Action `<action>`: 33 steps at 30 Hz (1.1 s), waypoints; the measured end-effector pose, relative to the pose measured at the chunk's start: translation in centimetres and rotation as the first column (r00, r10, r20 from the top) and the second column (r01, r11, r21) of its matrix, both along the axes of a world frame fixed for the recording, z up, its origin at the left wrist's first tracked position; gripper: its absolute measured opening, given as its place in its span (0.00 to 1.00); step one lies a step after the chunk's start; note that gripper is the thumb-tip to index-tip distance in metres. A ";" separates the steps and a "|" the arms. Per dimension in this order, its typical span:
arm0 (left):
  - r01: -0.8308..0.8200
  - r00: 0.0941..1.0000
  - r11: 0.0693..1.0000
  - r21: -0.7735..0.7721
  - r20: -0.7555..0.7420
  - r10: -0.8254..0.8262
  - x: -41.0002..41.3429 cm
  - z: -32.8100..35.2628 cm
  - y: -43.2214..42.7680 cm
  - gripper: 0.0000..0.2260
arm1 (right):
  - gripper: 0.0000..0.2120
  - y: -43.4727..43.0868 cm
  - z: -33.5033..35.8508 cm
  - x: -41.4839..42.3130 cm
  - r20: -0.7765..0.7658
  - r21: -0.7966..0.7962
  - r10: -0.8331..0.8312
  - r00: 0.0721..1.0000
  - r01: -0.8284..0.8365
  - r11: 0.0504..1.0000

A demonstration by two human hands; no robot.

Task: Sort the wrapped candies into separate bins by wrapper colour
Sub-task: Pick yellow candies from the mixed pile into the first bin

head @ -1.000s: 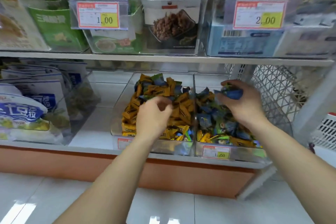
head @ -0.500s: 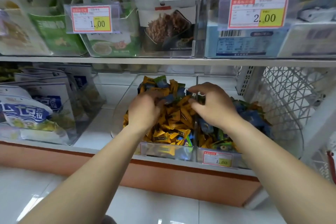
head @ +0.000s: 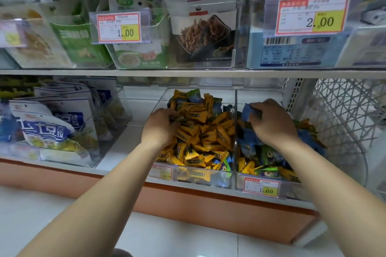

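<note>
Where the lower shelf carries two clear plastic bins side by side, both hands are inside them. The left bin has hard, transparent walls. It is heaped with small pillow-shaped orange candies in shiny, crinkled wrappers, and a few blue and green ones lie among them. The left hand rests on the left side of this heap with its fingers curled down into the wrappers; whether it holds one I cannot tell.

The right bin stands against the left one, wall to wall. It holds a mix of blue candies, green candies and some orange ones at the near side. The right hand is over the far part of this bin, and its fingers are closed on a blue candy just right of the dividing wall. A red and yellow price tag sits on the front of the right bin.

To the right stands a white wire basket. To the left, another clear bin holds glossy white and blue bags. The upper shelf carries more clear bins with flat snack packets. Below are an orange base panel and a shiny white tiled floor.
</note>
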State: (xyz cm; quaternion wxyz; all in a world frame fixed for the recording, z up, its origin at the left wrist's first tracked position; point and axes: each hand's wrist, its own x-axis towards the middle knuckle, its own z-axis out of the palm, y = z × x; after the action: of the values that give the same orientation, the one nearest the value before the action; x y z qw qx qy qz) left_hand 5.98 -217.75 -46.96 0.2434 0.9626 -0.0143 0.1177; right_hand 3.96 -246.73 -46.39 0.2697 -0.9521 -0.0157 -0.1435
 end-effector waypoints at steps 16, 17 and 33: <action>0.252 0.967 0.882 -0.398 0.135 -0.216 -0.6 1.3 -5.3 0.06 | 0.06 4.1 1.3 -0.9 0.143 0.481 0.111 0.983 -0.167 0.860; 0.233 0.970 0.931 -0.282 0.132 -0.203 0.5 1.1 -5.2 0.11 | 0.06 3.3 1.1 -0.7 0.143 0.476 0.068 0.987 -0.129 0.870; 0.249 0.968 0.906 0.341 -0.093 -0.232 1.5 1.3 -0.7 0.25 | 0.10 3.5 -0.9 0.4 0.064 0.099 0.261 0.963 -0.266 0.959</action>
State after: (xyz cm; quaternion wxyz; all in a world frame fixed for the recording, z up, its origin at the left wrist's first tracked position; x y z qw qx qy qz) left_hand 7.49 -218.45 -45.62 0.0812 0.9840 -0.1474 0.0583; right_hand 4.31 -243.20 -47.31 0.3364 -0.9218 -0.1414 -0.1311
